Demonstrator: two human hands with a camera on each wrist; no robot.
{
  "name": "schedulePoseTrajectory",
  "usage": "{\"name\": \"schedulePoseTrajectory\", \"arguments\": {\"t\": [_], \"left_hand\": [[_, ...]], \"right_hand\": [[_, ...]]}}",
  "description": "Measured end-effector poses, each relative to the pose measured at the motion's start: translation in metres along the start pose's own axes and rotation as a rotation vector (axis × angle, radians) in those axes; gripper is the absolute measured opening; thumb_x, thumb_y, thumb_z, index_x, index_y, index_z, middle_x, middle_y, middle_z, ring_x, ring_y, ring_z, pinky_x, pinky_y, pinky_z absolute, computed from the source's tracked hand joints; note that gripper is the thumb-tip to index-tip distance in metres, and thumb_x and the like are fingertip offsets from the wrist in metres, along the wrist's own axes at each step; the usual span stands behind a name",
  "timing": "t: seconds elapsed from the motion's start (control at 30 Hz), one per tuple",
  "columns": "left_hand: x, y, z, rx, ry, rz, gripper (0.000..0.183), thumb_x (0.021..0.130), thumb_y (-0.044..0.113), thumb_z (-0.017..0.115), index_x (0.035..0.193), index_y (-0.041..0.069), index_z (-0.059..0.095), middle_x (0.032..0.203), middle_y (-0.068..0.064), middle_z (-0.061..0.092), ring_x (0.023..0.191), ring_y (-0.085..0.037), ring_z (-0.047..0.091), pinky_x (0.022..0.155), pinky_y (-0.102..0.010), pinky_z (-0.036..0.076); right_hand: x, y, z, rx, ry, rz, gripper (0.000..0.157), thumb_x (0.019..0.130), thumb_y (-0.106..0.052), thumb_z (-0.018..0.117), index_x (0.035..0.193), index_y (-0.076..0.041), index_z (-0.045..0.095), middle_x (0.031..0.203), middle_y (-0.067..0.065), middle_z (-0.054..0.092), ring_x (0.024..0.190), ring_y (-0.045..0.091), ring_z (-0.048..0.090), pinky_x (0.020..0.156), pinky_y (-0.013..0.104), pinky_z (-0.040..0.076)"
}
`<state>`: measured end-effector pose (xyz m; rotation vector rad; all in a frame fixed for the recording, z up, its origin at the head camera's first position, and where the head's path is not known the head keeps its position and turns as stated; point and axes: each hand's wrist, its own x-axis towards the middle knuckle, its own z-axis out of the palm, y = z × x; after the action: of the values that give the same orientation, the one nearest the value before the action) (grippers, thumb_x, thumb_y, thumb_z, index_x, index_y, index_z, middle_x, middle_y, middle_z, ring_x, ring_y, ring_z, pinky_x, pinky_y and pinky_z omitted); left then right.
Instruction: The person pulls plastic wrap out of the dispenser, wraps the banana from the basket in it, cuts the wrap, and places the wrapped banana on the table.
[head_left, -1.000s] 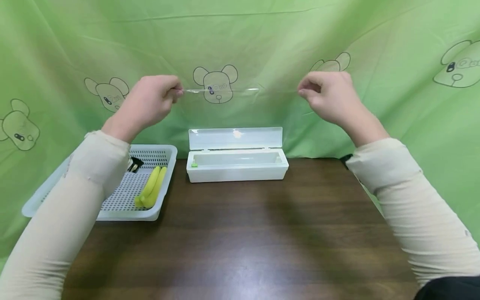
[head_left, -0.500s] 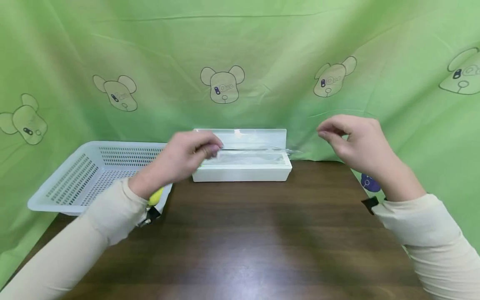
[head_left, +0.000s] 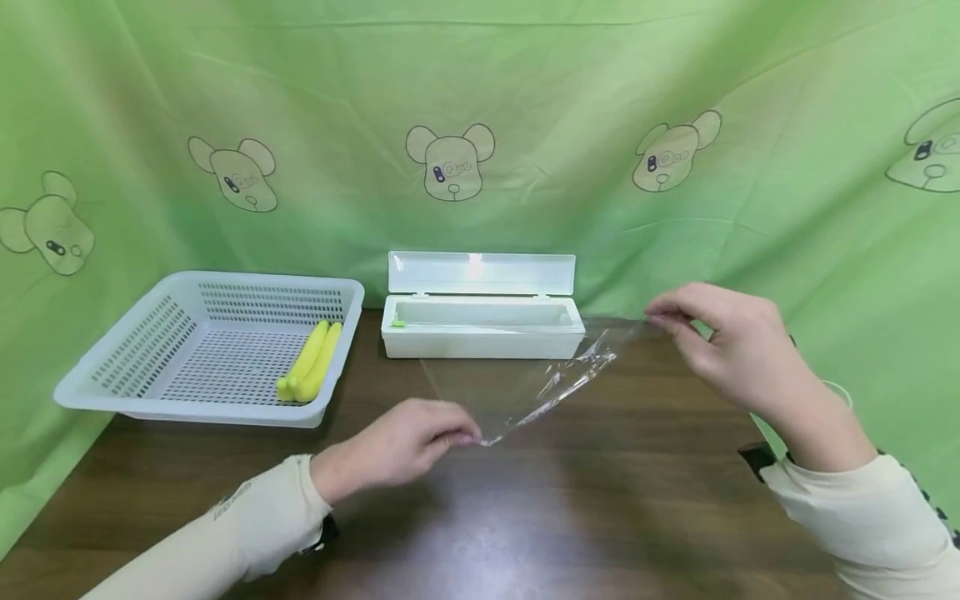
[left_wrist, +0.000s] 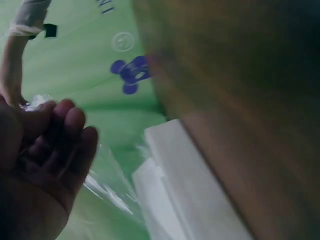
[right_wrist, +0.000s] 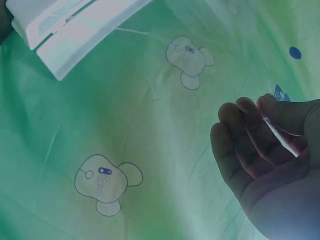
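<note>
A sheet of clear plastic wrap [head_left: 558, 392] is stretched between my two hands over the table. My left hand [head_left: 408, 442] pinches its near corner between thumb and fingers, low over the table's middle. Higher and farther back, my right hand [head_left: 731, 350] pinches the opposite corner. The gathered edge between them catches the light. Behind the wrap stands a white wrap dispenser box [head_left: 480, 343], its lid [head_left: 483, 273] raised and a small green slider at its left end. In the right wrist view the thumb of my right hand [right_wrist: 265, 155] meets the fingertips.
Left of the dispenser, a white perforated basket [head_left: 217, 408] holds yellow bananas [head_left: 311, 362] at its right side. A green cloth [head_left: 337, 100] with bear-head drawings hangs behind the dark wooden table [head_left: 600, 517].
Both hands have come down from in front of the cloth. The left has swept right and toward me, the right lower and outward, and the wrap now spreads out slanting between them.
</note>
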<state>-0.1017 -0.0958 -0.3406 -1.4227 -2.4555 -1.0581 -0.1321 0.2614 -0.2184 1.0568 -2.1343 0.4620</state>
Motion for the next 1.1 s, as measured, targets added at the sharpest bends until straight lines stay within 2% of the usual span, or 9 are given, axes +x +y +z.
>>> {"name": "schedulePoseTrajectory", "arguments": {"t": [0.1,0.17,0.3,0.47,0.57,0.67,0.8,0.97,1.1], "left_hand": [[-0.015,-0.005,0.012,-0.007,-0.065,-0.058,0.010,0.099,0.006,0.064,0.103,0.011,0.072,0.097,0.005,0.071,0.089,-0.002,0.063,0.083,-0.020,0.052],[-0.018,-0.008,0.019,-0.020,-0.052,-0.097,0.009,0.100,0.008,0.064,0.103,0.012,0.071,0.096,0.007,0.070,0.088,-0.001,0.061,0.083,-0.021,0.052],[-0.006,-0.013,0.031,-0.062,0.023,-0.134,0.009,0.101,0.009,0.063,0.102,0.012,0.071,0.096,0.006,0.070,0.088,-0.002,0.061,0.083,-0.023,0.052],[0.025,-0.020,0.041,-0.074,0.060,-0.015,0.009,0.101,0.008,0.061,0.102,0.009,0.070,0.099,0.003,0.069,0.096,-0.007,0.061,0.090,-0.025,0.049],[0.042,-0.024,0.044,-0.014,0.071,0.054,0.008,0.100,0.007,0.062,0.101,0.009,0.070,0.099,0.004,0.069,0.098,-0.009,0.060,0.093,-0.026,0.046],[0.046,-0.026,0.045,0.088,0.023,0.085,0.008,0.100,0.007,0.062,0.100,0.011,0.070,0.096,0.005,0.069,0.095,-0.010,0.061,0.092,-0.027,0.046],[0.023,-0.021,0.041,0.258,-0.092,0.083,0.007,0.099,0.010,0.063,0.096,0.013,0.069,0.088,0.009,0.067,0.084,-0.009,0.060,0.083,-0.028,0.049],[-0.021,-0.011,0.028,0.364,-0.190,-0.013,0.007,0.097,0.011,0.067,0.092,0.016,0.067,0.082,0.011,0.063,0.078,-0.010,0.057,0.070,-0.026,0.050],[-0.046,-0.005,0.016,0.481,-0.222,-0.033,0.016,0.088,0.001,0.068,0.094,0.017,0.067,0.085,0.010,0.063,0.079,-0.013,0.057,0.070,-0.027,0.050]], "right_hand": [[-0.012,-0.005,0.001,0.002,-0.012,-0.015,0.027,0.103,-0.031,0.059,0.092,-0.011,0.074,0.083,-0.005,0.071,0.069,0.000,0.055,0.060,0.020,0.042],[-0.017,-0.008,-0.001,-0.005,-0.019,-0.019,0.043,0.106,-0.043,0.048,0.091,-0.012,0.074,0.081,-0.008,0.070,0.067,-0.002,0.051,0.058,0.019,0.041],[-0.024,-0.015,-0.001,-0.022,0.000,-0.056,0.047,0.108,-0.042,0.045,0.088,-0.011,0.073,0.080,-0.006,0.069,0.068,0.001,0.055,0.060,0.018,0.044],[-0.031,-0.020,0.004,-0.012,-0.001,-0.075,0.044,0.108,-0.039,0.046,0.088,-0.010,0.073,0.081,-0.006,0.069,0.068,0.002,0.055,0.058,0.020,0.044],[-0.034,-0.021,0.006,-0.004,-0.030,-0.053,0.044,0.108,-0.040,0.045,0.090,-0.011,0.072,0.081,-0.006,0.068,0.068,0.001,0.053,0.057,0.020,0.045],[-0.040,-0.024,0.009,0.007,-0.065,-0.027,0.044,0.108,-0.041,0.044,0.091,-0.011,0.072,0.082,-0.007,0.068,0.068,0.000,0.053,0.057,0.020,0.045],[-0.049,-0.026,0.015,0.016,-0.084,-0.035,0.043,0.109,-0.036,0.042,0.091,-0.010,0.071,0.086,-0.005,0.068,0.074,0.005,0.057,0.065,0.019,0.047],[-0.062,-0.030,0.022,-0.003,-0.086,-0.099,0.041,0.105,-0.020,0.036,0.090,-0.006,0.071,0.094,0.002,0.068,0.086,0.019,0.063,0.085,0.013,0.046],[-0.077,-0.040,0.029,-0.002,-0.145,-0.107,0.043,0.104,-0.017,0.032,0.090,-0.008,0.071,0.094,0.000,0.065,0.086,0.018,0.061,0.082,0.017,0.049]]}}
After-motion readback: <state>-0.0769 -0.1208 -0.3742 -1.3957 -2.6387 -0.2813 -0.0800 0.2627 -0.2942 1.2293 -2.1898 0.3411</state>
